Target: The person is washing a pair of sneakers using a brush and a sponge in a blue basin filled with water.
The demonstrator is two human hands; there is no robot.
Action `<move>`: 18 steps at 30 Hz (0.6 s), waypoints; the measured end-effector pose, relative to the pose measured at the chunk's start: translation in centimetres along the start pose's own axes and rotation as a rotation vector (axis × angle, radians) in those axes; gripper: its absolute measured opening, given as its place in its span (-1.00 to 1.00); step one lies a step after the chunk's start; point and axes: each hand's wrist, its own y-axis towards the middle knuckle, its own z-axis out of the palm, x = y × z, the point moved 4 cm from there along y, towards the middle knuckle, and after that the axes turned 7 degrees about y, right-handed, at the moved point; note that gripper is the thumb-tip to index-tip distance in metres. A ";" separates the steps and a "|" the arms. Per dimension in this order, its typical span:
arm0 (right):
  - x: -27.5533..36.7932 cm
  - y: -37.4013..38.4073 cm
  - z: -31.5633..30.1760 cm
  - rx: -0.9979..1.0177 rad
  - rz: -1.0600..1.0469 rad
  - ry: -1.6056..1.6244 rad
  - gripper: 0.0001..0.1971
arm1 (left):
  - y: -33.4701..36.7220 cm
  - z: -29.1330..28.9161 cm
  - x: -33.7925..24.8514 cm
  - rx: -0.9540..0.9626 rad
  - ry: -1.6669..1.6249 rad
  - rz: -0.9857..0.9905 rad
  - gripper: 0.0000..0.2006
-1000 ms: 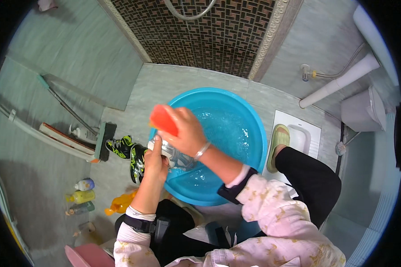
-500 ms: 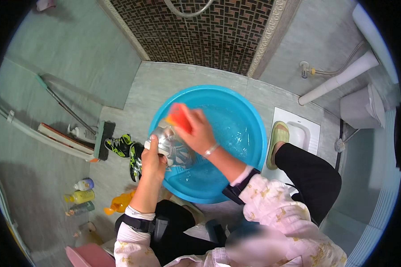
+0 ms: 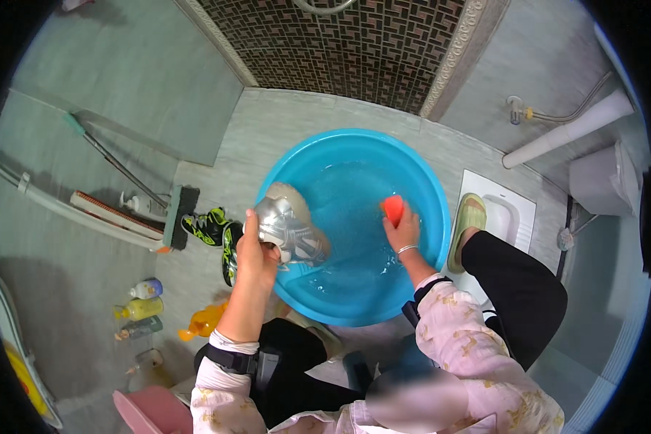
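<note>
A silver-grey sneaker (image 3: 288,226) is tilted over the left side of a round blue basin (image 3: 441,217) of water. My left hand (image 3: 254,253) is closed around its near left end, thumb on top; part of the grip is hidden. At the basin's right side my right hand (image 3: 403,233) grips a small red scrub brush (image 3: 393,209) low over the water, apart from the shoe. Whether the brush touches the water, I cannot tell.
Black-and-green sneakers (image 3: 208,226) stand left of the basin, near a broom (image 3: 177,217). Several bottles (image 3: 139,309) and an orange container (image 3: 204,321) lie nearer me. A squat toilet (image 3: 510,217) is on the right; a pink bucket (image 3: 152,409) stands lower left.
My right hand has moved away from the sneaker, to the right across the basin, with the red brush. My left hand still holds the sneaker. The whole view has shifted slightly.
</note>
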 end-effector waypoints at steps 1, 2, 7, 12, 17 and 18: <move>-0.8 0.1 0.2 0.003 0.001 0.005 -0.32 | 0.0 0.0 0.1 -0.016 -0.069 -0.018 -0.57; -1.6 0.0 0.4 0.039 0.015 -0.023 -0.28 | 0.3 0.0 0.3 -0.025 -0.084 -0.031 -0.56; -1.4 -0.5 1.2 0.296 0.203 -0.096 -0.30 | -0.1 0.5 0.1 0.018 -0.034 0.000 -0.57; 4.8 1.2 0.0 0.363 0.085 0.952 -0.49 | -0.6 1.2 -0.1 0.039 0.033 0.012 -0.53; 22.1 0.8 -7.6 0.365 -0.485 0.812 -0.46 | -0.4 2.1 0.9 0.096 0.022 -0.032 -0.47; 24.3 0.5 -8.6 0.351 -0.555 0.772 -0.45 | -0.4 2.7 1.2 0.120 -0.008 -0.047 -0.47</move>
